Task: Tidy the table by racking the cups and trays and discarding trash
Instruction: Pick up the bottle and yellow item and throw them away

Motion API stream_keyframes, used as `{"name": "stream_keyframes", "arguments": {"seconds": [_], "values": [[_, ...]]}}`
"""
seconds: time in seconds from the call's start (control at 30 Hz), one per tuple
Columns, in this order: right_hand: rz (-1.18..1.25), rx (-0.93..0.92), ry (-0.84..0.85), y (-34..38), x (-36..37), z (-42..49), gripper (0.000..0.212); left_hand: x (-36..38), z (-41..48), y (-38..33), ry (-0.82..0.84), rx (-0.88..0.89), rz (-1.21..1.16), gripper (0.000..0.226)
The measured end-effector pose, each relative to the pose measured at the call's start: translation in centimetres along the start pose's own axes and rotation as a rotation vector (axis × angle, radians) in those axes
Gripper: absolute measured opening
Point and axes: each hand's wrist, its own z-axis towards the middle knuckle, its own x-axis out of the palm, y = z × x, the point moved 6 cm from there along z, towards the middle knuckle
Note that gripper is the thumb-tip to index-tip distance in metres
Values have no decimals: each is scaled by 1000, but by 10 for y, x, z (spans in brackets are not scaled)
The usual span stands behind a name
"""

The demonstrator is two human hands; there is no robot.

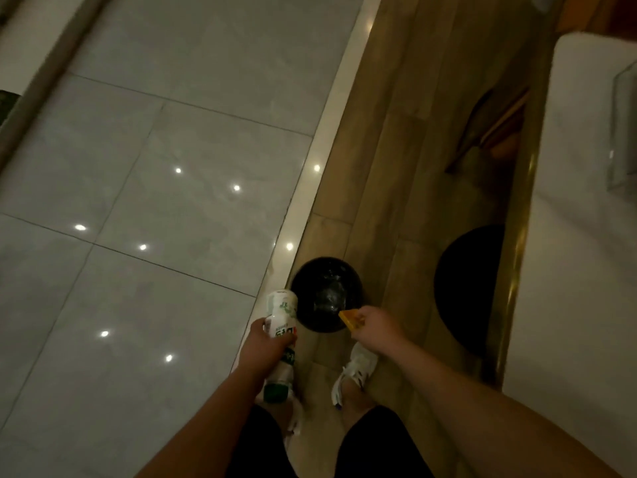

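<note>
**Trash held at the bin**

A white bottle (281,313) with green print is held in the left grip (265,345), low and centre in the frame. The fingers are curled round its middle. Its green cap is pointed toward the bottom of the frame and its base toward the top. The base is seen just beside the left rim of the bin (324,270).

A small orange packet (349,319) is pinched in the right grip (374,326), between thumb and fingers, just right of the bottle. The packet is seen over the lower right edge of the bin's mouth. Whether it touches the rim cannot be told.

The bin is round and black, and a shiny dark liner is seen inside. It is set on a strip of wood floor (396,150) that runs from lower centre to the top of the frame. Grey tiles (155,167), dotted with reflected lights, fill the left side.

A white surface (579,253) with a gold edge (517,257) is seen along the right side. Something clear, like glass (624,132), is set on it at the far right edge. A dark round shape (465,291) lies in the shadow below the surface, right of the bin.

White shoes (351,370) are seen below the grips, on the wood floor.
</note>
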Motion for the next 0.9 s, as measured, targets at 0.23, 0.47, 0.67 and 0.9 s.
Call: {"name": "stream_keyframes", "arguments": {"seconds": [0.23,0.47,0.67,0.9], "values": [[113,152,-13,-32,33,95,35,51,111,6,79,30,337,61],[79,188,-45,-43,86,180,23,93,204,25,133,26,598,54],[83,211,-86,-56,104,222,30,131,245,35,150,17,744,62],[150,200,-119,-72,108,251,32,158,268,38,163,-54,764,68]]}}
